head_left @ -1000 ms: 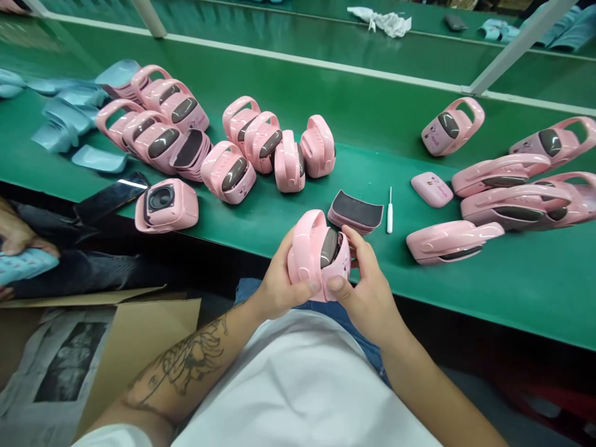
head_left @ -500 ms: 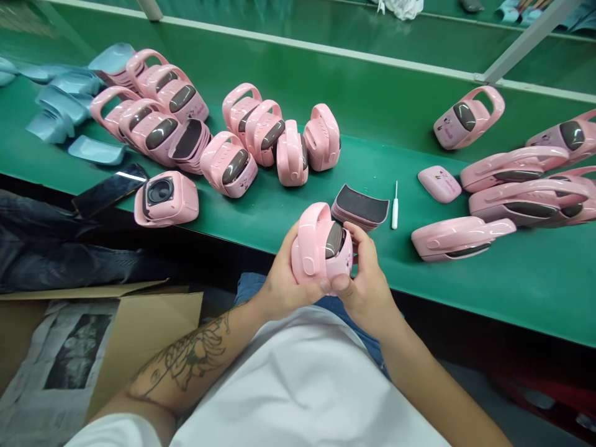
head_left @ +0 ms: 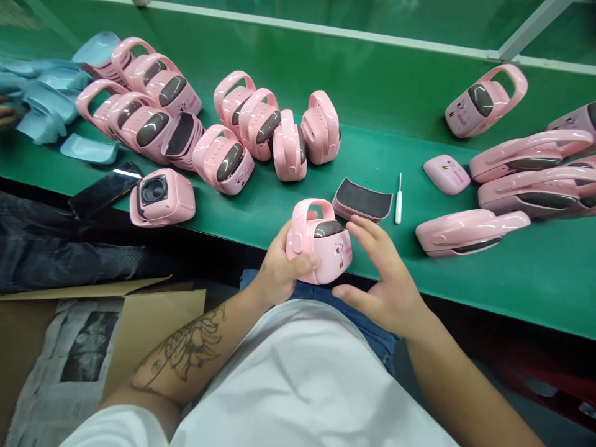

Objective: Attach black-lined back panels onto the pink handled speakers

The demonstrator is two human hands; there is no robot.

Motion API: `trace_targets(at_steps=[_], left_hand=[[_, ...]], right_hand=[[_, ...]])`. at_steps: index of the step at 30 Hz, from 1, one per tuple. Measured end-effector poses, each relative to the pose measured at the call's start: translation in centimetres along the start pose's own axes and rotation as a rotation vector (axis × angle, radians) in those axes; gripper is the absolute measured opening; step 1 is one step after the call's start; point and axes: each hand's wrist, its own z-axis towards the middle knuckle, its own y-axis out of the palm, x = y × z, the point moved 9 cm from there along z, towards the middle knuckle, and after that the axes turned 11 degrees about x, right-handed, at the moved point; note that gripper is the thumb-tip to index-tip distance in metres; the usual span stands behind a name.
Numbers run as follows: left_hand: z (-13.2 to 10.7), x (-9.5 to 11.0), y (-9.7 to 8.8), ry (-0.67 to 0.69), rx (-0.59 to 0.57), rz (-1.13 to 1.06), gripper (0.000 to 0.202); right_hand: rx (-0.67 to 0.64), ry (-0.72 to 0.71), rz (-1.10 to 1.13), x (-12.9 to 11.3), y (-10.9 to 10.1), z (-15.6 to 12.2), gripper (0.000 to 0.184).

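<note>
My left hand (head_left: 279, 270) grips a pink toy speaker (head_left: 321, 243) with a carry handle and a dark curved panel on top, held at the near edge of the green table (head_left: 382, 81). My right hand (head_left: 384, 279) is just right of it, fingers spread and off the speaker. A small stack of dark curved panels (head_left: 363, 200) lies just beyond, with a thin white tool (head_left: 398, 200) beside it.
Several finished pink speakers (head_left: 261, 133) cluster at the back left, one lying with its speaker cone up (head_left: 161, 197). More pink shells (head_left: 470, 230) lie at the right. Blue parts (head_left: 51, 99) and another person's hand (head_left: 7, 115) are far left. A black phone (head_left: 105, 189) and cardboard box (head_left: 139, 310) sit below.
The speaker has been turned so its handle and panel face up. My right hand has let go of it and opened beside it. The view shifted downward.
</note>
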Motion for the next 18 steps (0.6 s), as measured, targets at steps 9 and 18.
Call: trace_targets(at_steps=[9, 18], left_hand=[[-0.3, 0.0, 2.0, -0.103, -0.161, -0.053, 0.071], [-0.6, -0.1, 2.3, -0.15, -0.189, -0.075, 0.07]], right_hand=[[0.024, -0.287, -0.03, -1.1, -0.2, 1.1, 0.069], [-0.044, -0.25, 0.063, -1.1, -0.6, 2.0, 0.061]])
